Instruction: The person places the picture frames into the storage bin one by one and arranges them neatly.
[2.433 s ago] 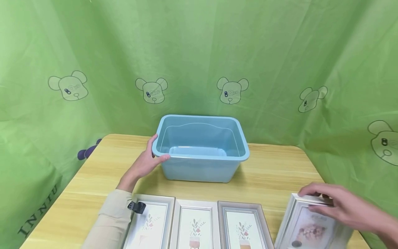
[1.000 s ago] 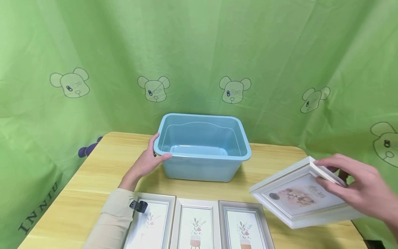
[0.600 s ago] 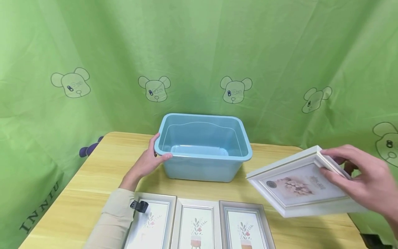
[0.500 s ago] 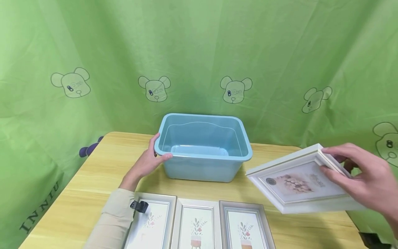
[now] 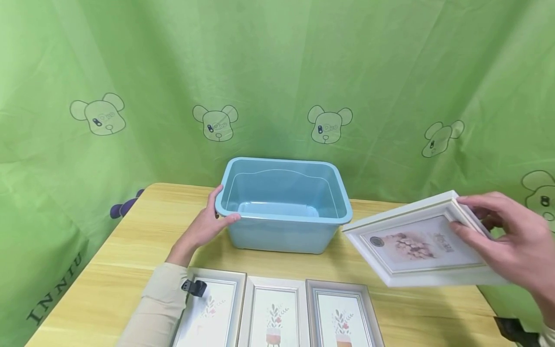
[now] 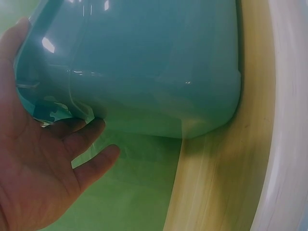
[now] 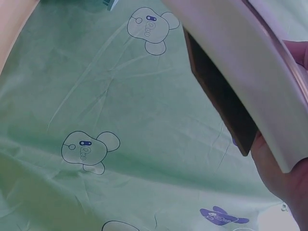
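A white picture frame [image 5: 414, 248] with a pink flower picture and a round dark sticker hangs tilted above the right side of the table. My right hand [image 5: 513, 238] pinches it by one end, thumb on the face and fingers behind. In the right wrist view the picture frame's pale edge [image 7: 236, 62] and dark backing show. My left hand [image 5: 204, 227] holds the left end of a light blue plastic tub [image 5: 277, 236], its thumb over the front rim. The left wrist view shows the same tub's wall [image 6: 144, 57] beside my left hand [image 6: 36, 163]. No items show inside the tub.
Three picture frames with plant pictures lie side by side at the table's front: a left one [image 5: 217, 308], a middle one [image 5: 274, 313] and a right one [image 5: 342, 313]. Behind the wooden table [image 5: 143, 241] hangs a green curtain [image 5: 269, 72].
My right hand has lifted the white picture frame off the table's right front and turned it sideways. It has kept rising a little. My left hand has stayed on the tub.
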Action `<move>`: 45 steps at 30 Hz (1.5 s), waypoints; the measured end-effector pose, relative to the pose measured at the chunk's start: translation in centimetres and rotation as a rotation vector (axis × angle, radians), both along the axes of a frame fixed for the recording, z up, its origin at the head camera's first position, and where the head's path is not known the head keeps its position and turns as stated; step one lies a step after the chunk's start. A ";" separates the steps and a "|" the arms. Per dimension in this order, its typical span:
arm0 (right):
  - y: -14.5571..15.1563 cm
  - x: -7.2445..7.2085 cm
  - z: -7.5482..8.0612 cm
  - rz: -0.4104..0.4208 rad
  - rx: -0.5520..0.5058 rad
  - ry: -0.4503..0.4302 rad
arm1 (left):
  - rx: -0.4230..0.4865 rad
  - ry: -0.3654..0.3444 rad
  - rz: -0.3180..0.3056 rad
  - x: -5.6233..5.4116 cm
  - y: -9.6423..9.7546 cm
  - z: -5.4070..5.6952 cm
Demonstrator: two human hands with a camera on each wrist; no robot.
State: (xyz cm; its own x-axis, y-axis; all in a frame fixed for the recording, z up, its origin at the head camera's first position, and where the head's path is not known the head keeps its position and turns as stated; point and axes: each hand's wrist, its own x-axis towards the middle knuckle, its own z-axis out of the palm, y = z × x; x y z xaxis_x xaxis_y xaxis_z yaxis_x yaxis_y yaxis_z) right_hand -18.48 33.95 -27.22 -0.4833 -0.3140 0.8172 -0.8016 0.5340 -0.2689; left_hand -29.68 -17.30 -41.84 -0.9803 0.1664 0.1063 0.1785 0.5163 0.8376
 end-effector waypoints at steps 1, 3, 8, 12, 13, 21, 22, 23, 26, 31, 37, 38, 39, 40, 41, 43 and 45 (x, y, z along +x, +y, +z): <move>-0.1 0.0 0.0 0.005 -0.014 0.001 | 0.001 0.001 -0.001 0.0 0.0 0.0; -0.1 -0.1 0.0 0.013 -0.041 -0.001 | 0.004 0.003 -0.004 0.0 0.0 0.0; -0.2 0.0 0.0 -0.042 -0.066 -0.032 | 0.011 -0.001 -0.006 0.1 -0.2 -0.1; -0.4 0.2 0.3 -0.131 -0.065 -0.075 | 0.011 0.001 -0.003 0.2 -0.3 0.0; -0.4 0.2 0.3 -0.138 -0.076 -0.080 | 0.013 0.003 -0.005 0.2 -0.3 0.0; -0.5 -0.3 0.3 -0.103 -0.188 -0.060 | 0.015 0.011 -0.007 0.2 -0.3 0.0; -0.5 -0.3 0.3 -0.100 -0.200 -0.060 | 0.015 0.009 -0.007 0.2 -0.3 0.0; -0.6 -0.3 0.3 -0.097 -0.205 -0.054 | 0.018 0.007 -0.007 0.2 -0.3 0.0; -0.8 -0.4 0.4 -0.088 -0.212 -0.033 | 0.020 0.005 -0.006 0.3 -0.4 -0.1; -0.8 -0.6 0.5 -0.050 -0.253 -0.011 | 0.017 0.011 -0.005 0.2 -0.3 -0.1; -1.1 -0.7 0.6 -0.069 -0.269 -0.005 | 0.019 0.018 0.001 0.0 -0.2 -0.1; -1.1 -0.7 0.6 -0.078 -0.272 -0.010 | 0.020 0.018 0.000 0.0 -0.2 -0.1; -1.1 -0.7 0.6 -0.085 -0.277 -0.014 | 0.023 0.018 -0.004 -0.1 -0.2 -0.2; -1.1 -0.7 0.6 -0.088 -0.285 -0.015 | 0.025 0.017 -0.004 -0.1 -0.2 -0.2; -1.1 -0.7 0.6 -0.092 -0.290 -0.018 | 0.026 0.016 -0.006 -0.1 -0.2 -0.3; -1.1 -0.7 0.6 -0.108 -0.301 -0.019 | 0.030 0.014 -0.007 -0.1 -0.1 -0.4; -1.2 -0.7 0.7 -0.141 -0.307 -0.017 | 0.040 0.010 -0.011 -0.1 -0.1 -0.4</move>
State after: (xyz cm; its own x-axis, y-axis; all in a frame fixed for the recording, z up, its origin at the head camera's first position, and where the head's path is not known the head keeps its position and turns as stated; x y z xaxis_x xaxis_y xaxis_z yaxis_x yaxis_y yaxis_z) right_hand -19.20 32.77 -26.54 -0.5186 0.0164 0.8548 -0.7199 0.5310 -0.4470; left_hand -29.80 -17.39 -42.26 -0.9772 0.1728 0.1232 0.1928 0.4805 0.8556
